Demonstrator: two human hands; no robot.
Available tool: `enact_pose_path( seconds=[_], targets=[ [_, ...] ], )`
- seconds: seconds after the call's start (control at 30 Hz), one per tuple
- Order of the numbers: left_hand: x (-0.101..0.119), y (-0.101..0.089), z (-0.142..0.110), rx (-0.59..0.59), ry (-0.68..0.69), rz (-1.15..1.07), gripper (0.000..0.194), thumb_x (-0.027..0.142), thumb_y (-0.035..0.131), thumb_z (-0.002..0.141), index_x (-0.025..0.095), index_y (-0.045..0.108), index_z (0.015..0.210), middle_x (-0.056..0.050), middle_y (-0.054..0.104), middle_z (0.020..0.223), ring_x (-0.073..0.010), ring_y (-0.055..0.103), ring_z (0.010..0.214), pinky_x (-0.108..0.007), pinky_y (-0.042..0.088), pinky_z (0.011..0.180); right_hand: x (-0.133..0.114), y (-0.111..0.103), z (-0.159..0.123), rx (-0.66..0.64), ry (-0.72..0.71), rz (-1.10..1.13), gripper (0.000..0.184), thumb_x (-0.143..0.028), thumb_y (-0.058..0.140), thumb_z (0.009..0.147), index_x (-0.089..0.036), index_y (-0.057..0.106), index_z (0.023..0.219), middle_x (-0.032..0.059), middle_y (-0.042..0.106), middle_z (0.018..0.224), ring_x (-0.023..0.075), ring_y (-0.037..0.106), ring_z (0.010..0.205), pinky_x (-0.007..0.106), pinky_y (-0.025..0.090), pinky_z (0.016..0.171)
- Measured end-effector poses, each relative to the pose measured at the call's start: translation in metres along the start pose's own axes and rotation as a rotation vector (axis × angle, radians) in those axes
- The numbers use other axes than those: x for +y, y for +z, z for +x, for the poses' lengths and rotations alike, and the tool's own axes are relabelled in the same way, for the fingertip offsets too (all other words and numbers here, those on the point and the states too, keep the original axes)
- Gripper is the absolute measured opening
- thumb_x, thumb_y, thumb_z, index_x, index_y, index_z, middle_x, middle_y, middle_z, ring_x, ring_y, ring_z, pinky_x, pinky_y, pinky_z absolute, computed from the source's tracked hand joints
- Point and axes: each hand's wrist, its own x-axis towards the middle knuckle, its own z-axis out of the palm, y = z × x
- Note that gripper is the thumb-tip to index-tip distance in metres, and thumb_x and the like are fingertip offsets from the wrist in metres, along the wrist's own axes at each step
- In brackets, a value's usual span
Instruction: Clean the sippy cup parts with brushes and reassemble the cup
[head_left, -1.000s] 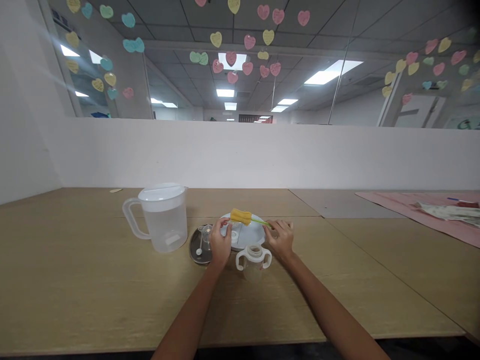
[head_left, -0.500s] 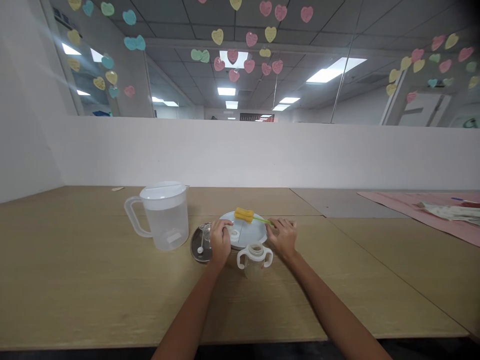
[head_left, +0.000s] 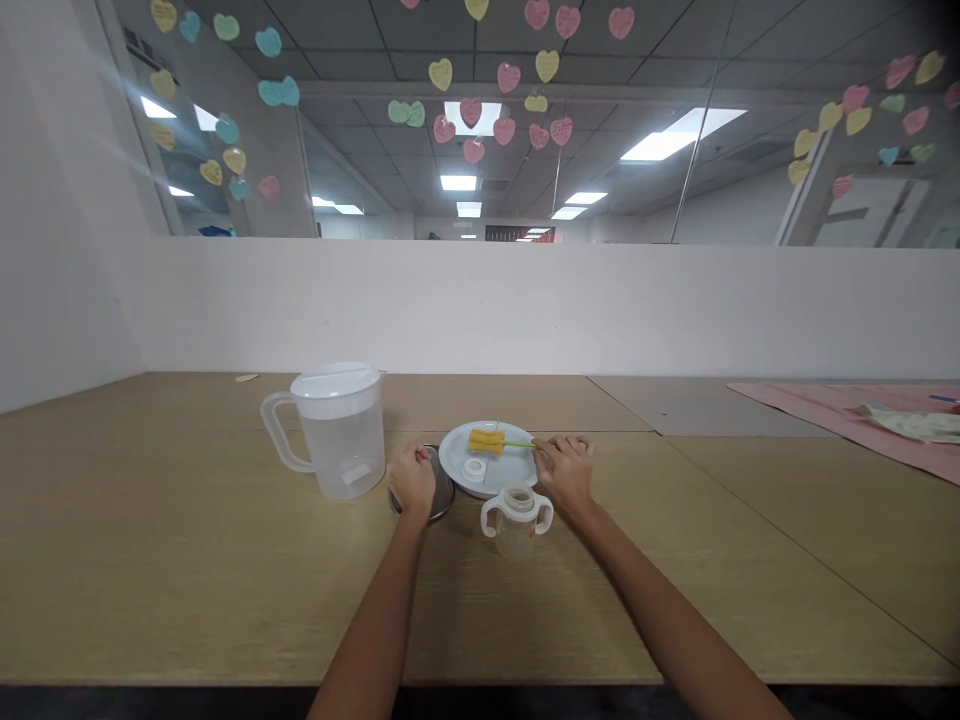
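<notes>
My right hand (head_left: 565, 468) is closed on the thin green handle of a yellow sponge bottle brush (head_left: 487, 441). The sponge head is over the white plate (head_left: 525, 476), where a small white ring-shaped lid (head_left: 474, 469) lies. My left hand (head_left: 412, 480) is closed over a round dark metal dish (head_left: 442, 497); its fingers are curled, and whatever they may hold is hidden. In front of the plate stands a clear baby bottle (head_left: 515, 540) with a white two-handled collar, upright and uncapped, touched by neither hand.
A translucent plastic pitcher (head_left: 341, 440) with a white lid stands left of the dish. At the far right a pink cloth (head_left: 817, 405) bears a white cloth (head_left: 911, 424). A white wall rises behind the table (head_left: 225, 560).
My left hand has moved left from the plate's edge to over the metal dish, covering the clear piece and white straw-like part seen there earlier. My right hand keeps the brush over the plate.
</notes>
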Motion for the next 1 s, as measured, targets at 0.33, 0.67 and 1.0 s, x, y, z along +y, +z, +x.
enact_pose_path(
  seconds=[0.33, 0.67, 1.0],
  targets=[
    [0.006, -0.001, -0.004, -0.139, 0.101, 0.136, 0.025, 0.011, 0.047, 0.075, 0.021, 0.07, 0.071, -0.008, 0.07, 0.075, -0.0219, 0.063, 0.074, -0.027, 0.039, 0.063, 0.005, -0.001, 0.002, -0.058, -0.015, -0.03, 0.02, -0.015, 0.055, 0.072, -0.023, 0.072, 0.078, 0.0019, 0.059, 0.067, 0.0161, 0.045, 0.069, 0.036, 0.023, 0.079],
    [0.005, 0.0, -0.002, -0.165, 0.011, 0.082, 0.028, 0.015, 0.042, 0.077, 0.021, 0.069, 0.072, -0.009, 0.07, 0.079, -0.0254, 0.064, 0.076, -0.028, 0.039, 0.058, 0.001, -0.004, 0.005, -0.075, -0.048, -0.028, 0.019, -0.015, 0.053, 0.073, -0.022, 0.071, 0.074, 0.0026, 0.059, 0.066, 0.0162, 0.045, 0.067, 0.037, 0.022, 0.08],
    [-0.006, 0.009, 0.005, -0.145, -0.017, -0.077, 0.025, 0.011, 0.043, 0.07, 0.022, 0.065, 0.069, -0.004, 0.07, 0.079, -0.0211, 0.064, 0.077, -0.026, 0.042, 0.063, 0.0, -0.003, 0.003, -0.067, -0.048, -0.019, 0.019, -0.015, 0.053, 0.072, -0.022, 0.071, 0.075, 0.002, 0.058, 0.065, 0.0161, 0.044, 0.068, 0.036, 0.023, 0.077]
  ],
)
